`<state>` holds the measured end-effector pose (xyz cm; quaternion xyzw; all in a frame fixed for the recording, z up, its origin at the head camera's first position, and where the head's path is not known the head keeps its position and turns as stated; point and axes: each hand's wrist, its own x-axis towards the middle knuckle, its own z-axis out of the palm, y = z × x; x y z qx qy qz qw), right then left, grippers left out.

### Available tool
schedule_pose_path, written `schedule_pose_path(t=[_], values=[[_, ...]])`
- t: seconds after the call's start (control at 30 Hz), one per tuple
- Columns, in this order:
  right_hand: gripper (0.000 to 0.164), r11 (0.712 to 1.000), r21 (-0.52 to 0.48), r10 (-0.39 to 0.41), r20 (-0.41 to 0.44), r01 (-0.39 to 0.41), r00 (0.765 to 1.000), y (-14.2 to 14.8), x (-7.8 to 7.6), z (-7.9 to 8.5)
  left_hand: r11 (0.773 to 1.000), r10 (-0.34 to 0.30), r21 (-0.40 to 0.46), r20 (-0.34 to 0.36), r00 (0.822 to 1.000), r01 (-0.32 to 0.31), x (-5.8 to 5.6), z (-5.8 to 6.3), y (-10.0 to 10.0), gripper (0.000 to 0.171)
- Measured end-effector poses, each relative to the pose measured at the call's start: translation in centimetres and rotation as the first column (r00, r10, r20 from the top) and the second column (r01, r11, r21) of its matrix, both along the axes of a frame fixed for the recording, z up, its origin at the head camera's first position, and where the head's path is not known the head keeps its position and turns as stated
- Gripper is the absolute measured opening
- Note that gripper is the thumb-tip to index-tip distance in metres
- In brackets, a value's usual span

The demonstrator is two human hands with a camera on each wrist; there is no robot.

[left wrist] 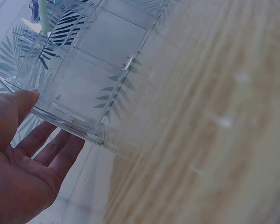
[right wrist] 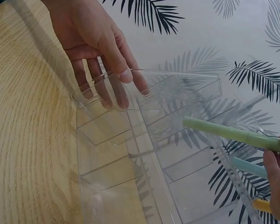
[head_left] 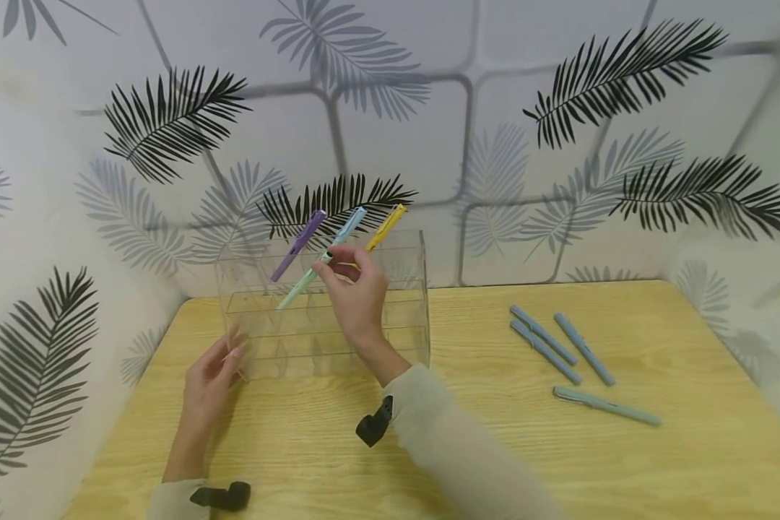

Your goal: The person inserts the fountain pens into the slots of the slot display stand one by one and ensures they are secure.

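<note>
A clear plastic organizer with tiered compartments (head_left: 427,303) stands at the back left of the table. At its left side, my left hand (head_left: 211,375) holds the side wall; in the left wrist view, the thumb lies on one face and the fingers (left wrist: 65,151) behind the other. My right hand (head_left: 360,292) pinches a light green pen (head_left: 294,291) by its upper end, slanting over the organizer's front. Behind that hand, a purple pen (head_left: 299,245), a light blue pen (head_left: 349,225) and a yellow pen (head_left: 386,227) lean in the organizer's upper rows.
To the right on the wooden table (head_left: 474,448) lie three blue pens, among them a long one (head_left: 585,349). A grey-green pen (head_left: 607,406) lies nearer to me. A leaf-patterned wall covering (head_left: 403,152) rises right behind the organizer.
</note>
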<state>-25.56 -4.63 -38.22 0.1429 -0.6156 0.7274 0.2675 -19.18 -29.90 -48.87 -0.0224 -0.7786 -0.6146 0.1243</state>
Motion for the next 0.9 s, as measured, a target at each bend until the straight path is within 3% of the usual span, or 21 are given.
schedule_pose_path(t=[0.57,0.73,0.9], values=[[0.019,0.985,0.169,0.004,0.125,-0.025,0.992,-0.66,0.00,-0.78,1.000,0.004,-0.030,-0.004,1.000,-0.004,0.08,0.30,0.12,0.046],[0.014,0.971,0.241,-0.024,0.143,-0.011,0.989,-0.41,-0.12,-0.68,1.000,-0.003,-0.013,-0.010,1.000,0.003,0.11,0.10,-0.07,0.046],[0.012,0.938,0.345,-0.065,0.116,0.021,0.991,0.29,-0.21,-0.65,1.000,-0.006,0.011,0.004,1.000,0.006,0.18,0.17,-0.03,0.047]])
